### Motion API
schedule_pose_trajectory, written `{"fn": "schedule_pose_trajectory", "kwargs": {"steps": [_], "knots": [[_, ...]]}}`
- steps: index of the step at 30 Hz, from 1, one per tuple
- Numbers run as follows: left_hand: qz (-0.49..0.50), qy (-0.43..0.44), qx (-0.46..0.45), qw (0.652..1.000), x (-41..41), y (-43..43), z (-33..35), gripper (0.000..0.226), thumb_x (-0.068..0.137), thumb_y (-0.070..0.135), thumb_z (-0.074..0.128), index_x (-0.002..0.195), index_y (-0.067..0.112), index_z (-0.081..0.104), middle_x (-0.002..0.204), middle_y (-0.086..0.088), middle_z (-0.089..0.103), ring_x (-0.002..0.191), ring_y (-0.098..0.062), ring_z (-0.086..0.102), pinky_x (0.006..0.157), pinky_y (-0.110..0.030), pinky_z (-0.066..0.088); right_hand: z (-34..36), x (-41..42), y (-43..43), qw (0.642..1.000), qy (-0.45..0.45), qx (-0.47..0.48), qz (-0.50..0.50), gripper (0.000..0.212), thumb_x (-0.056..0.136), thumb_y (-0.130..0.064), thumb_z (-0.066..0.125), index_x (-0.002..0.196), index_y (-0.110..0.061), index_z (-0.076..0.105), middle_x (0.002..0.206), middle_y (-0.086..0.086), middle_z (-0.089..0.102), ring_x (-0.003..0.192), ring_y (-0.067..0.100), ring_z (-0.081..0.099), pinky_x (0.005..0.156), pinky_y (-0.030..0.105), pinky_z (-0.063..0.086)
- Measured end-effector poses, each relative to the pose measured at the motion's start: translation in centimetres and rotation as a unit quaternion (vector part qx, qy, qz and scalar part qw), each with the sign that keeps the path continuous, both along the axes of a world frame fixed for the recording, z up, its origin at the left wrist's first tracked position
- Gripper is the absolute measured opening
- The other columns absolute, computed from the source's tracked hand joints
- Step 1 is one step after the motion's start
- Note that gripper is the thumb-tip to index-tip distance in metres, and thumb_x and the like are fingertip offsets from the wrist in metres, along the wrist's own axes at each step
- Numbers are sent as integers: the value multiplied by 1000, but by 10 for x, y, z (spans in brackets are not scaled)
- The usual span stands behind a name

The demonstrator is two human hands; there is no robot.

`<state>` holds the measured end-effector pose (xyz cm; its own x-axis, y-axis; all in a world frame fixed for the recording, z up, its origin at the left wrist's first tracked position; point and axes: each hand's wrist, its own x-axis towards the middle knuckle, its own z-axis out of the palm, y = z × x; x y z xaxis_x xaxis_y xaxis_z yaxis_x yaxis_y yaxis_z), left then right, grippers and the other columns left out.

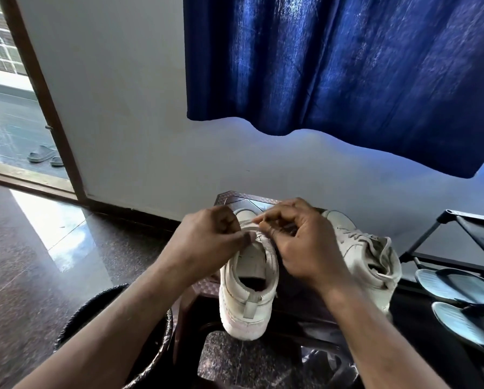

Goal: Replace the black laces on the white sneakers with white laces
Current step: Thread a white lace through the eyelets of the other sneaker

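Two white sneakers stand on a dark stool (229, 199), heels toward me. Over the left sneaker (247, 293) both hands work at the eyelets. My left hand (207, 242) pinches a white lace (249, 226) at the tongue with thumb and curled fingers. My right hand (299, 242) pinches the same lace from the other side, fingertips meeting near the left thumb. The right sneaker (367, 256) lies beside it, tilted outward, with white laces threaded through it. My hands hide the left sneaker's lacing area. No black lace is visible.
A dark woven basket (109, 310) sits at lower left by the stool. A black shoe rack (470, 242) with blue flip-flops (459, 287) stands to the right. A blue curtain (347, 66) hangs above. An open doorway (10, 108) with grey slides (43, 154) is at far left.
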<state>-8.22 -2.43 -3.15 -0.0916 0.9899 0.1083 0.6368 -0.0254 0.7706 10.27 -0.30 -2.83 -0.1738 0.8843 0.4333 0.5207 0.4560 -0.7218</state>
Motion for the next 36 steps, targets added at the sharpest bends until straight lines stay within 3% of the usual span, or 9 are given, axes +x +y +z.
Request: {"fn": "schedule_pose_trajectory", "kwargs": {"steps": [3,7,11,13,17,22,28,33,36], "knots": [[14,-23,-20,999,-2,-5,-5,18,79,38,82,75,24,72,68,7,72,67,-14,69,65,-36,57,-5,-14,-6,998,3,-5,58,15,86,-6,81,90,-20,83,91,-19,75,92,-3,69,80,10,50],[33,-189,-87,978,-10,-4,-8,17,80,30,88,73,19,78,68,0,75,58,-19,70,70,-40,62,-15,-28,-3,1000,12,11,-5,18,85,-12,82,95,-27,80,86,-20,75,87,2,70,81,20,55],[20,-334,-155,930,-19,-6,-4,21,85,11,83,93,-7,74,88,-29,74,72,-33,69,81,-59,62,-16,-32,-1,999,36,-15,-5,15,83,-11,84,84,-24,75,77,-22,72,75,1,68,68,16,50],[15,-365,-167,916,-22,-8,-3,26,88,6,78,100,-15,68,91,-32,71,79,-37,67,72,-50,64,-15,-32,-3,998,41,-40,30,15,84,-6,82,79,-20,76,73,-26,71,69,-3,65,64,10,44],[11,-397,-172,901,-26,-9,-5,34,89,4,75,109,-21,63,88,-26,71,80,-36,67,62,-39,64,-11,-33,-7,994,56,-64,65,16,83,0,77,79,-15,79,75,-23,74,68,-3,67,66,12,49],[3,-412,-170,895,-26,-11,-4,23,85,7,76,98,-11,70,87,-25,72,77,-33,69,66,-40,64,-14,-35,-4,996,34,-65,53,8,73,-13,72,75,-19,78,82,-11,79,82,8,76,80,39,62],[-26,-388,-145,910,-24,-11,-5,47,74,20,84,102,-14,69,92,-28,75,82,-39,71,89,-61,59,-18,-34,-3,1000,2,-22,15,15,73,-8,76,71,-22,76,70,-16,73,68,3,68,64,15,47],[-40,-367,-133,920,-25,-10,-10,50,63,30,90,96,-4,72,93,-28,74,79,-34,69,89,-58,58,-16,-29,-6,992,64,-59,88,22,79,9,72,75,-13,70,70,-23,68,63,-3,62,62,8,41],[-48,-368,-139,918,-25,-8,-10,42,79,29,85,101,-5,72,93,-25,75,81,-35,69,86,-55,60,-17,-30,-8,990,72,-67,98,20,80,11,70,78,-8,67,72,-23,69,63,-4,62,63,9,43]]}}
